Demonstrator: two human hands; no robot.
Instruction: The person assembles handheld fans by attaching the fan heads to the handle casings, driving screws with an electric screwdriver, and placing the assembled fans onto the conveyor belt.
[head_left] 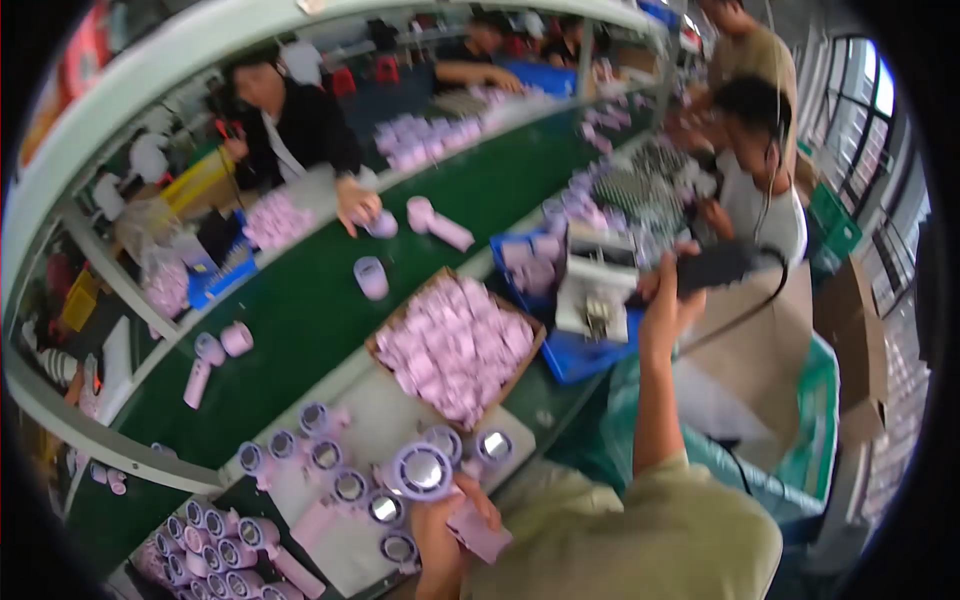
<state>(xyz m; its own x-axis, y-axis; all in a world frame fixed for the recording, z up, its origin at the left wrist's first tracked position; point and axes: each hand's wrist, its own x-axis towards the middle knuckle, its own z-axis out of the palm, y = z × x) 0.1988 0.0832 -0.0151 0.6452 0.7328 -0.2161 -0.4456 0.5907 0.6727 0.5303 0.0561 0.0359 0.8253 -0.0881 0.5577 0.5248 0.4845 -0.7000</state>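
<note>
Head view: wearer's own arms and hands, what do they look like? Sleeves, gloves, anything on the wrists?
Left hand and right hand: no gloves seen. Right sleeve: loose, plain olive-khaki cloth, ending near the elbow; right forearm bare, with no watch or band visible. Left cuff can't be made out.

Head cam here, wide fisheye, lookin' down & fwd from above: L hand [436, 522] nr lens, belt [300, 312] mid-dist, window [852, 110] far off R.
</note>
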